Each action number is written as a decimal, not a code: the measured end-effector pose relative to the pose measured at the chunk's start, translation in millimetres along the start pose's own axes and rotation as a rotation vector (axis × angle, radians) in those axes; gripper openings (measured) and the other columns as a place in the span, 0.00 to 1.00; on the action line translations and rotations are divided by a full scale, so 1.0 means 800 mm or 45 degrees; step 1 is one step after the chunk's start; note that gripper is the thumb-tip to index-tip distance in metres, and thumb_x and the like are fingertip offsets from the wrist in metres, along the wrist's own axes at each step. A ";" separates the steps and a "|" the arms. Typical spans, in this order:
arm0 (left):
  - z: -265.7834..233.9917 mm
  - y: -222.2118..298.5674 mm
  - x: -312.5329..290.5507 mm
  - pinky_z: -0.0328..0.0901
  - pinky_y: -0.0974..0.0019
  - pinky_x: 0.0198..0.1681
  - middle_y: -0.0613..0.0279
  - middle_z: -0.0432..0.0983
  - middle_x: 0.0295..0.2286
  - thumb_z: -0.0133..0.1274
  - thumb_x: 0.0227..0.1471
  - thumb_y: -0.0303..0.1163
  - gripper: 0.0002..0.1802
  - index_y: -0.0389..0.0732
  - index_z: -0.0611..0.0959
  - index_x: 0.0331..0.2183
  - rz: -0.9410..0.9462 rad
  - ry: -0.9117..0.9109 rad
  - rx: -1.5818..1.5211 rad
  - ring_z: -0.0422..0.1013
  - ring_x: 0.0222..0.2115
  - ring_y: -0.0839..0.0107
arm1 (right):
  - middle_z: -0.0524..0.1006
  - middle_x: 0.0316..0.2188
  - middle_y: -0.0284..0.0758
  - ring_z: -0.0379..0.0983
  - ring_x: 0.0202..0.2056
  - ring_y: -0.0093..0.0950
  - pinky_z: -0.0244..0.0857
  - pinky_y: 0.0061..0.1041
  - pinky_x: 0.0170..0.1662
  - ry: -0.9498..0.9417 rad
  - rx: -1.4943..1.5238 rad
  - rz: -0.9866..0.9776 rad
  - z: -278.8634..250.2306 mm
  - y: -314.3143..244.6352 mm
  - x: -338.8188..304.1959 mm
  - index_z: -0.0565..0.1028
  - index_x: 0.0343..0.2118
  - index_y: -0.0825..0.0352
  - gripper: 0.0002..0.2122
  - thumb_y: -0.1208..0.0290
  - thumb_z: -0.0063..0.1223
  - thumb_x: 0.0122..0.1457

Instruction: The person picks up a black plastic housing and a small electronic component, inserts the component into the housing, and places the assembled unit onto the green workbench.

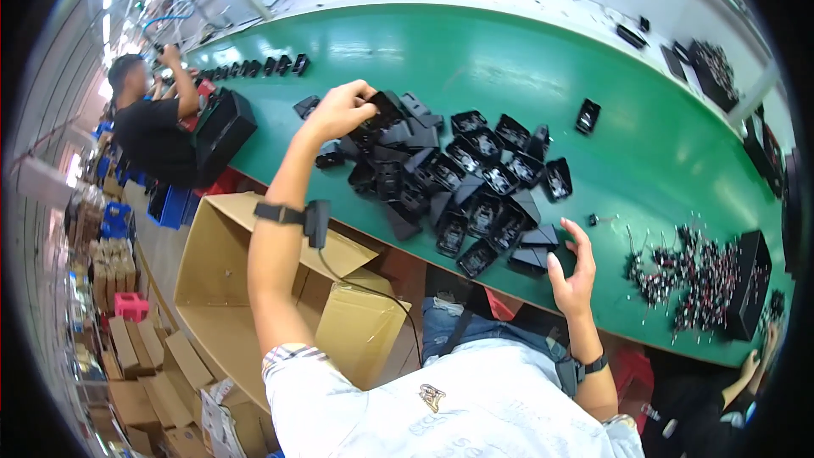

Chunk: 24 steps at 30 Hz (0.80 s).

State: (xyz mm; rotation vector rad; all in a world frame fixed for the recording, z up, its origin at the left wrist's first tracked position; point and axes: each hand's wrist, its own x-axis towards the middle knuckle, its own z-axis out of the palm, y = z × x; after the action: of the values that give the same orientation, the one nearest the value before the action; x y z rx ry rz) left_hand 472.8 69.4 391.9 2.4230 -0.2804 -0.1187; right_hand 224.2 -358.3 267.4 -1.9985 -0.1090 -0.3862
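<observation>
A heap of black plastic housings (483, 212) lies on the green table (475, 47) in front of me. Some face up and show their inner fittings; others lie on their backs. At the heap's far left, my left hand (341, 112) is closed on the edge of one black housing (383, 108), its fingertips partly hidden. My right hand (575, 276) is held at the near right of the heap, thumb and fingers apart, with nothing in it. Closest to it is another black housing (534, 246) at the table's near edge.
Small wired parts (695, 276) spill from a black bin (748, 284) at the right. One housing (588, 116) lies apart, far right. An open cardboard box (220, 288) stands at my left. Beyond it, a co-worker (153, 127) works beside a black crate (227, 131).
</observation>
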 end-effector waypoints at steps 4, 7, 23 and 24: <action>0.001 0.158 -0.103 0.67 0.68 0.43 0.61 0.76 0.32 0.48 0.51 0.20 0.11 0.33 0.77 0.39 0.351 -0.399 -0.792 0.73 0.34 0.69 | 0.73 0.60 0.40 0.69 0.61 0.36 0.64 0.34 0.59 0.031 -0.031 -0.018 -0.011 0.004 -0.001 0.69 0.61 0.67 0.28 0.70 0.58 0.56; 0.008 0.194 -0.213 0.69 0.64 0.36 0.60 0.78 0.31 0.50 0.53 0.28 0.07 0.39 0.80 0.35 0.749 -0.436 -0.625 0.73 0.30 0.68 | 0.73 0.59 0.40 0.69 0.60 0.37 0.65 0.35 0.58 0.072 -0.006 -0.014 -0.012 0.009 -0.001 0.69 0.61 0.66 0.29 0.70 0.61 0.55; 0.088 0.374 -0.354 0.68 0.69 0.19 0.62 0.81 0.26 0.38 0.68 0.38 0.19 0.49 0.68 0.58 2.110 -0.327 -0.751 0.75 0.18 0.66 | 0.74 0.56 0.41 0.71 0.56 0.38 0.69 0.35 0.53 0.254 0.073 -0.143 0.002 0.032 -0.007 0.70 0.59 0.66 0.27 0.69 0.62 0.56; 0.089 0.376 -0.358 0.68 0.69 0.19 0.62 0.81 0.26 0.38 0.68 0.38 0.19 0.49 0.68 0.58 2.111 -0.321 -0.742 0.75 0.18 0.66 | 0.74 0.56 0.41 0.70 0.56 0.38 0.70 0.35 0.53 0.264 0.067 -0.136 0.002 0.032 -0.007 0.70 0.59 0.66 0.27 0.69 0.62 0.56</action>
State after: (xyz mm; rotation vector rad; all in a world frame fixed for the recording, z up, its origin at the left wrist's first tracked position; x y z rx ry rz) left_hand 131.9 -131.8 535.8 1.0220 -1.8816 0.2187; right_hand 225.3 -367.8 243.2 -1.8942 -0.0945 -0.6503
